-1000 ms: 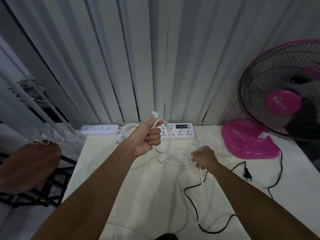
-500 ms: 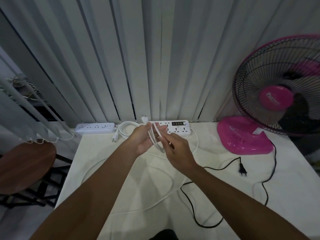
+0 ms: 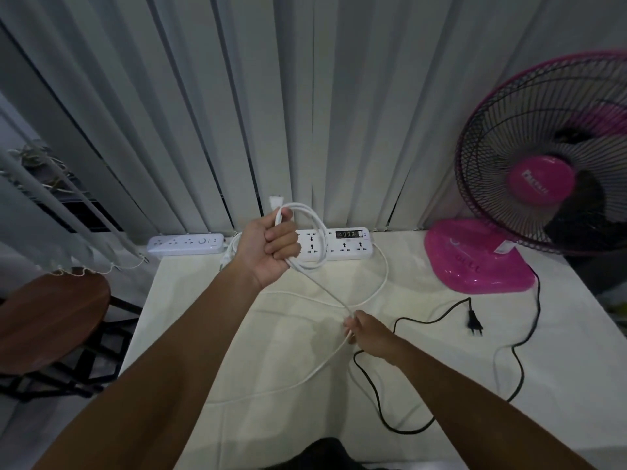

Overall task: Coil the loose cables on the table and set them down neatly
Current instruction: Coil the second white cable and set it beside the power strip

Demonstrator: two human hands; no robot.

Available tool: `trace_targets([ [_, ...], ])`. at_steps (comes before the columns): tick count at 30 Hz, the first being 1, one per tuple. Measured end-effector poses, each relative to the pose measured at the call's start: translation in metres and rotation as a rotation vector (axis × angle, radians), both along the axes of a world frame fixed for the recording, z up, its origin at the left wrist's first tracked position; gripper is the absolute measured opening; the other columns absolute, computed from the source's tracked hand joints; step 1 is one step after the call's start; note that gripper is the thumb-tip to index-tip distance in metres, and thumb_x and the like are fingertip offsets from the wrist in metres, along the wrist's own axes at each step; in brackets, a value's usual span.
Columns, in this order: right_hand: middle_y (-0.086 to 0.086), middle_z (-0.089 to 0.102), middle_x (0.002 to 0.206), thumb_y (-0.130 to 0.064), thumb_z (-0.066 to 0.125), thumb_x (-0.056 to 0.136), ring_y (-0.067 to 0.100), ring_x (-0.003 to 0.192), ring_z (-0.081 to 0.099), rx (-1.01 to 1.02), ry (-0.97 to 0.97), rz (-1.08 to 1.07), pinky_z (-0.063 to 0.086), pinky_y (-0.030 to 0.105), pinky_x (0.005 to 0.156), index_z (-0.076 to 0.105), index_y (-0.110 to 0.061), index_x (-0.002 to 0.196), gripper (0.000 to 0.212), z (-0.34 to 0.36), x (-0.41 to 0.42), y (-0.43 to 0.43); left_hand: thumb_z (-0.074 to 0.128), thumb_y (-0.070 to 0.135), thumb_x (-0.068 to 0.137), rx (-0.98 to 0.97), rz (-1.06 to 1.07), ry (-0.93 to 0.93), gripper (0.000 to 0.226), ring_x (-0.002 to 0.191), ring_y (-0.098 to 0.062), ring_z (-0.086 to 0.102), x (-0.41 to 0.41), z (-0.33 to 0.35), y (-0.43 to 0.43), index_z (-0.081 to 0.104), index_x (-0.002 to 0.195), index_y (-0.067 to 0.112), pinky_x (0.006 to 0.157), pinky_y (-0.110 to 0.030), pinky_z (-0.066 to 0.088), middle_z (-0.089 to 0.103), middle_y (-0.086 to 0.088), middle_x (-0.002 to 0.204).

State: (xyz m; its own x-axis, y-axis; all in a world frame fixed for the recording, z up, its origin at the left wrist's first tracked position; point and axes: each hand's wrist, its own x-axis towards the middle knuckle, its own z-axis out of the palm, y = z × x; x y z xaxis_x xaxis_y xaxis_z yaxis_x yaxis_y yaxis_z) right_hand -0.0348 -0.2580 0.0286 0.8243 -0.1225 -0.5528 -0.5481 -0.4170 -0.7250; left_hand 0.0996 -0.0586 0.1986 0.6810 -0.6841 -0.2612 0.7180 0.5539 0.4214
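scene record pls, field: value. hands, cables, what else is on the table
left hand: raised, shut on loops of the white cable, plug end sticking up
right hand: lower, pinching the same cable's loose run
white cable slack: trails across the table
black cable: uncoiled on table, plug free, runs to pink fan
power strips: large one behind left hand, small one at far left
coils set down: none clearly visible yet
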Motion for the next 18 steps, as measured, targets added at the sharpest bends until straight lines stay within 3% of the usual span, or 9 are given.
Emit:
trace_targets([
  [3,0.012,0.068,0.086,-0.036,0.057,0.101,0.022,0.073,0.069,0.403,0.08,-0.266,0.056,0.039,0.07,0.063,-0.005,0.098,0.031,0.002,0.001,-0.001,0.029,0.032,0.104,-0.043,-0.094,-0.036,0.038,0.035,-0.006,0.012,0.0,0.005,0.007,0.054,0.081,0.014,0.037,-0.02,0.011,0.022,0.009,0.043],
  [5,0.015,0.065,0.084,-0.041,0.066,0.094,0.026,0.068,0.068,0.503,0.109,-0.432,0.062,0.044,0.068,0.065,0.001,0.102,0.043,0.01,0.007,-0.001,0.029,0.043,0.104,-0.069,-0.172,-0.075,0.04,0.034,-0.005,0.014,0.001,0.008,0.012,0.051,0.084,0.016,0.038,-0.021,0.011,0.019,0.01,0.045],
  [6,0.013,0.062,0.083,-0.043,0.071,0.09,0.026,0.062,0.065,0.519,0.125,-0.5,0.062,0.043,0.064,0.067,0.002,0.102,0.047,0.014,0.011,0.0,0.031,0.045,0.103,-0.063,-0.209,-0.104,0.039,0.034,-0.005,0.014,0.002,0.01,0.014,0.05,0.085,0.017,0.038,-0.021,0.011,0.019,0.009,0.045],
  [8,0.006,0.055,0.069,-0.045,0.081,0.08,0.018,0.046,0.05,0.511,0.156,-0.594,0.052,0.028,0.049,0.069,0.001,0.1,0.052,0.022,0.021,0.003,0.035,0.043,0.104,0.02,-0.283,-0.181,0.036,0.032,-0.006,0.016,0.004,0.014,0.018,0.051,0.085,0.017,0.035,-0.021,0.013,0.021,0.008,0.045],
  [10,0.001,0.043,0.053,-0.042,0.087,0.074,0.011,0.039,0.034,0.492,0.175,-0.665,0.035,0.018,0.038,0.07,-0.002,0.094,0.048,0.033,0.036,0.004,0.043,0.041,0.102,0.188,-0.339,-0.257,0.031,0.031,-0.006,0.018,0.005,0.016,0.019,0.052,0.084,0.017,0.033,-0.02,0.015,0.023,0.008,0.043],
  [12,0.001,0.041,0.051,-0.037,0.088,0.074,0.008,0.035,0.032,0.508,0.137,-0.743,0.03,0.014,0.035,0.067,-0.003,0.089,0.042,0.049,0.053,0.003,0.048,0.041,0.1,0.391,-0.357,-0.303,0.029,0.03,-0.006,0.019,0.002,0.013,0.017,0.053,0.086,0.016,0.032,-0.019,0.017,0.024,0.007,0.043],
  [15,0.001,0.05,0.066,-0.031,0.082,0.083,0.009,0.038,0.043,0.546,-0.037,-0.768,0.036,0.015,0.036,0.065,-0.006,0.092,0.031,0.083,0.077,0.002,0.046,0.041,0.101,0.618,-0.331,-0.342,0.03,0.033,-0.01,0.02,-0.004,-0.002,0.013,0.051,0.092,0.013,0.034,-0.02,0.023,0.026,0.003,0.046],
  [18,-0.001,0.059,0.087,-0.027,0.062,0.099,0.015,0.059,0.053,0.381,-0.212,-0.543,0.048,0.022,0.045,0.072,-0.007,0.106,0.024,0.112,0.091,0.011,0.042,0.037,0.104,0.656,-0.287,-0.263,0.032,0.041,-0.018,0.047,-0.011,-0.015,0.011,0.057,0.092,0.01,0.045,-0.026,0.045,0.049,-0.005,0.051],
])
